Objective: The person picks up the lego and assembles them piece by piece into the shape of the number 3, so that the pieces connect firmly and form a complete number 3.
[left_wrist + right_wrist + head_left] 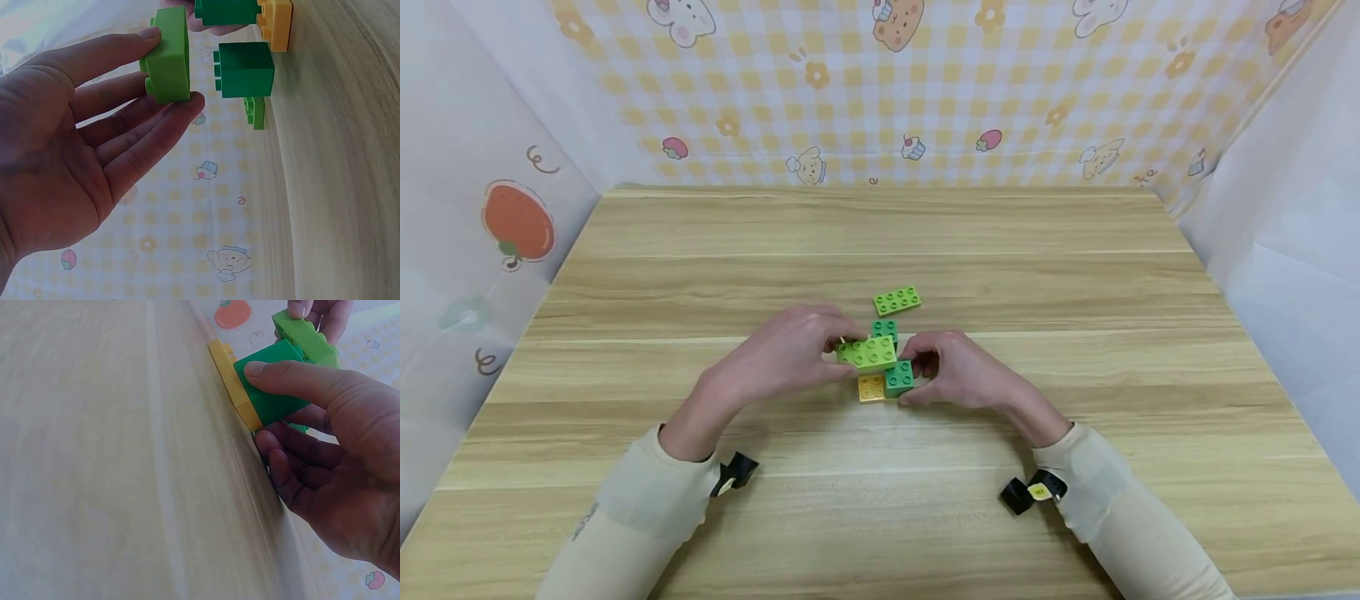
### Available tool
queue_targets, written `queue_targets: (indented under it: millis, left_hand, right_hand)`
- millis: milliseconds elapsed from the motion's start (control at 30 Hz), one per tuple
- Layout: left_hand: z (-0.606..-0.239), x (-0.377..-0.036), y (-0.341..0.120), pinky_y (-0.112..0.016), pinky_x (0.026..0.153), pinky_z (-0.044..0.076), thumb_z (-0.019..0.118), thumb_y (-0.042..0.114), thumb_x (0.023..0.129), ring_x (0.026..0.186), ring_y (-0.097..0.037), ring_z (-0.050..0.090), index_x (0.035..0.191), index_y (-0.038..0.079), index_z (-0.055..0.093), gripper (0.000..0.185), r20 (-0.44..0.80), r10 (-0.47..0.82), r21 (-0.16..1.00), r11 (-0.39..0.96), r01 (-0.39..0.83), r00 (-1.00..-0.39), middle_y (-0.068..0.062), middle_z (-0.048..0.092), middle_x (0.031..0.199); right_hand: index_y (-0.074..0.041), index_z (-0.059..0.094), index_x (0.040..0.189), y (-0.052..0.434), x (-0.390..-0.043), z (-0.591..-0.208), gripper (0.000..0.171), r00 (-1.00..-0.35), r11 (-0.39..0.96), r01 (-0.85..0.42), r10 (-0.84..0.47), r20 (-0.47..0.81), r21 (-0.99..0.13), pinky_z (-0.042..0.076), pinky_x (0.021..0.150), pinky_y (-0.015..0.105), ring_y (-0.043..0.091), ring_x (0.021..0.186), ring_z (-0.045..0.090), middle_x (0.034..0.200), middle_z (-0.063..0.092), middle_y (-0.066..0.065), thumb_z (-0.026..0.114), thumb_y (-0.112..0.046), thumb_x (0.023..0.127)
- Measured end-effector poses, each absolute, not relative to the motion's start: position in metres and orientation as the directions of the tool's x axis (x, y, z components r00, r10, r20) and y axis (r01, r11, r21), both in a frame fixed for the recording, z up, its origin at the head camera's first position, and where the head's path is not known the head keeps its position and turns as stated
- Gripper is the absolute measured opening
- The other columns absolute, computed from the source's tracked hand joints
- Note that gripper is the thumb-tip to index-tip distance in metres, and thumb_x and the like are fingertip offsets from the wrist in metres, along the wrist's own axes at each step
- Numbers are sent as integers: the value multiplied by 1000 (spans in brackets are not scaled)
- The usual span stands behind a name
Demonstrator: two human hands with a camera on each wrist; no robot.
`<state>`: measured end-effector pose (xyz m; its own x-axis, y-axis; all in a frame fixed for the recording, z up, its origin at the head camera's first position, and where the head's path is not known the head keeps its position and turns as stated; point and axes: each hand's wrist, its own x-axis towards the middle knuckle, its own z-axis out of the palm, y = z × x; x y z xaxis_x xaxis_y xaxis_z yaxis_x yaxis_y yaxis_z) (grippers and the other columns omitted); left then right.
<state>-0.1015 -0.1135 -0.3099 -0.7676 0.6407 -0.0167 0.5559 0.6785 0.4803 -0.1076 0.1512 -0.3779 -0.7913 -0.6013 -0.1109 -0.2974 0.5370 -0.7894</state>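
The person wore long cream sleeves (647,500) reaching to both wrists. A small black camera unit (735,472) sat at the left wrist. The right wrist's black unit (1028,492) carried a yellow mark

The light green brick (868,352) I pinch in my left hand (782,354) is smooth moulded plastic with a soft sheen. The dark green brick (898,377) under my right hand (958,371) and the yellow brick (872,387) beside it are the same smooth plastic. The worktop (700,275) looks like pale wood-grain laminate, matt and streaked. My sleeves (647,500) are cream knitted cloth. The far wall (880,92) looks like printed checked paper or film, faintly glossy.
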Motion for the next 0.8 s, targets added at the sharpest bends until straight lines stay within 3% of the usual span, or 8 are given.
queue_targets:
  millis: [200,467,800]
  left_hand:
    - [-311,-100,-111,-30,76,54,87,21,88,85,-17,65,128,8,76,44,-6,657,490,659,571,-754,-6,77,119]
    - [-313,-100,-108,-31,79,56,86,19,88,87,-12,64,125,10,78,38,11,682,486,635,600,-731,-5,77,124]
    - [-316,-99,-107,-30,77,54,85,19,89,85,-16,65,123,9,78,36,23,703,492,611,620,-711,-6,77,121]
  right_hand:
    - [-13,73,103,152,-107,-378,33,-788,534,-303,-606,-107,-789,51,75,26,16,85,59,92,66,1,94,-16,79]
    - [-11,72,102,152,-107,-378,33,-789,529,-321,-608,-87,-786,50,74,27,15,84,59,91,65,1,94,-16,78]
    - [-13,71,102,152,-108,-381,33,-791,542,-305,-602,-109,-783,50,75,27,17,85,59,92,66,2,94,-16,79]
